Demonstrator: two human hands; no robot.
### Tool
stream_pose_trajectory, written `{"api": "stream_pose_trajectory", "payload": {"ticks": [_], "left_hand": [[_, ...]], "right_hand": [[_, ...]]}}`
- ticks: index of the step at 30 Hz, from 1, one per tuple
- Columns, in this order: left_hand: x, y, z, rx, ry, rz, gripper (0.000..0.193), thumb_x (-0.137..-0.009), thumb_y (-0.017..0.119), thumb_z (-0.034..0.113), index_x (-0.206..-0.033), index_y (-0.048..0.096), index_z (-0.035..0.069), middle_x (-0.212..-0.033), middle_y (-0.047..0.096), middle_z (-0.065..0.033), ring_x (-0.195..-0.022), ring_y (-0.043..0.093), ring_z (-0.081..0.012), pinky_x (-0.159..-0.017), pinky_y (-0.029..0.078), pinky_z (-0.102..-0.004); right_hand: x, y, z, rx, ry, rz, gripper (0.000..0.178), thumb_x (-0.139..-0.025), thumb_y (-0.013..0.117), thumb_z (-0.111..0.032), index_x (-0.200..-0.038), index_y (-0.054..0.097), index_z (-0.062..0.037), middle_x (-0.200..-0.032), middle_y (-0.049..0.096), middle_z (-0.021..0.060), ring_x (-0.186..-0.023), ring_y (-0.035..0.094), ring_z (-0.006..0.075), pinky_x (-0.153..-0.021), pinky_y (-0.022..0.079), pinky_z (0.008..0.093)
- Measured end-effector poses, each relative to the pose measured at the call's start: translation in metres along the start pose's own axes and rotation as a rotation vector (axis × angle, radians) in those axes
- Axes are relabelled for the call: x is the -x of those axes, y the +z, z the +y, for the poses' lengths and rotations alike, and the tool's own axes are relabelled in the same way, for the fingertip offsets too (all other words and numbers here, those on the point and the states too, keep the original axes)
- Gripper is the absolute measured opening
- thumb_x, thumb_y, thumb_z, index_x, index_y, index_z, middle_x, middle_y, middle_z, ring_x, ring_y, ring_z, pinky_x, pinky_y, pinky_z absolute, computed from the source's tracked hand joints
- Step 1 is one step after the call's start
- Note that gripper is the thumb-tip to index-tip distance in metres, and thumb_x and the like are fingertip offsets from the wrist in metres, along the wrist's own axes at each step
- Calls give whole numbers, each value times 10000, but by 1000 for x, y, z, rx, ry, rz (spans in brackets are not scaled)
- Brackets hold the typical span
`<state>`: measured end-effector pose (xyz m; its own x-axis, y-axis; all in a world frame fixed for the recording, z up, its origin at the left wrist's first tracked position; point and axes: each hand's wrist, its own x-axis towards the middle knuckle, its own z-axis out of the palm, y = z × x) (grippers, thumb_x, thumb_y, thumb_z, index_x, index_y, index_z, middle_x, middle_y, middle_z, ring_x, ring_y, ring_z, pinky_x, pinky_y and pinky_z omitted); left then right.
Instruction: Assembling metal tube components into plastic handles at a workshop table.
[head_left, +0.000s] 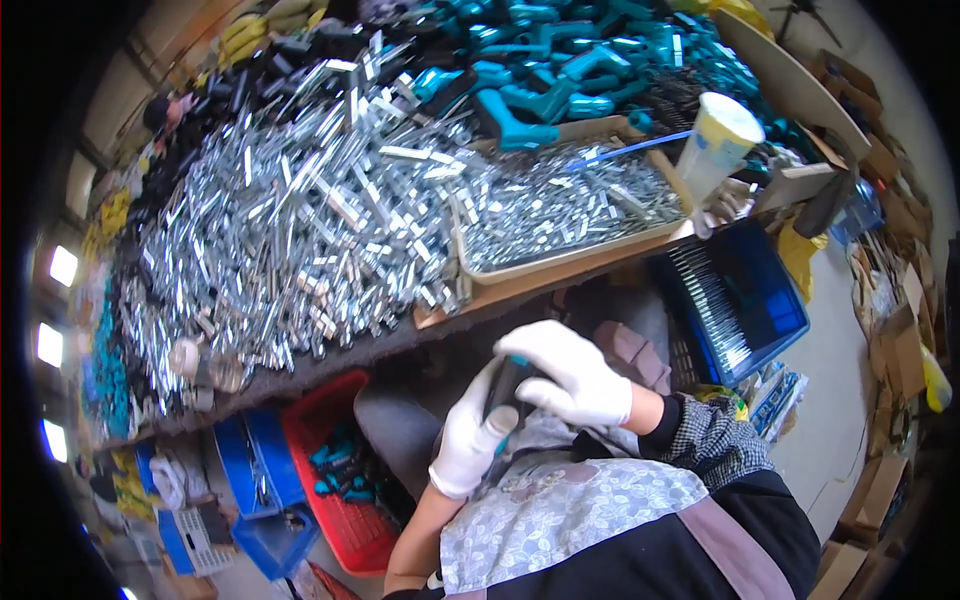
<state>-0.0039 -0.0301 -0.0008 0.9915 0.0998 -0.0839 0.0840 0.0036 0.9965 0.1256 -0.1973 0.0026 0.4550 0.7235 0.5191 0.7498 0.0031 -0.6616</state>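
Note:
Both my hands wear white gloves and meet above my lap, in front of the bench edge. Between them is a black plastic piece with teal edges (508,388), its exact kind partly hidden by the fingers. My left hand (468,432) wraps it from the left and below, thumb against its near end. Over its right side curl the fingers of my right hand (570,372). Just beyond, on the bench, lies a big heap of shiny metal parts (290,220). A shallow tray (560,262) beside it holds many smaller metal pieces.
Teal plastic housings (560,75) and black parts (235,90) pile up at the back. A cup (715,150) stands by the tray's right end, a clear bottle (208,366) at the bench's left edge. Below are a red basket (320,490) and a blue bin (785,300) holding rows of metal pieces.

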Motion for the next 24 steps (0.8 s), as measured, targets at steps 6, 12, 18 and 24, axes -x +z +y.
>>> {"api": "stream_pose_trajectory", "payload": {"ticks": [6,12,18,24], "left_hand": [[1,10,1,-353,17,-4,853,-846,726,609,-1359,540,-47,-925,685,-69,-801,627,-137,-724,517,-288],[2,10,-2,-423,12,13,630,-891,733,459,-1299,594,-2,-966,713,-222,-892,732,-286,-802,535,-350],[3,6,-6,-415,21,43,644,-885,729,474,-1310,592,9,-951,715,-219,-851,730,-308,-762,540,-361],[2,4,-4,-536,69,27,607,-889,721,457,-1306,595,34,-966,717,-222,-883,733,-349,-763,555,-393]], "right_hand": [[-31,-74,25,80,-41,26,106,-878,674,-160,-935,705,-77,-909,662,100,-896,644,317,-810,522,415],[-61,-164,119,658,134,276,118,-872,636,-146,-852,741,-97,-867,682,139,-836,672,349,-745,543,414],[-94,-172,147,1156,506,-163,178,-849,616,-142,-817,769,-57,-852,732,194,-776,729,356,-676,576,480],[-118,-159,175,1280,631,-273,216,-877,589,-143,-921,794,-92,-939,762,142,-875,742,304,-712,576,417]]}}
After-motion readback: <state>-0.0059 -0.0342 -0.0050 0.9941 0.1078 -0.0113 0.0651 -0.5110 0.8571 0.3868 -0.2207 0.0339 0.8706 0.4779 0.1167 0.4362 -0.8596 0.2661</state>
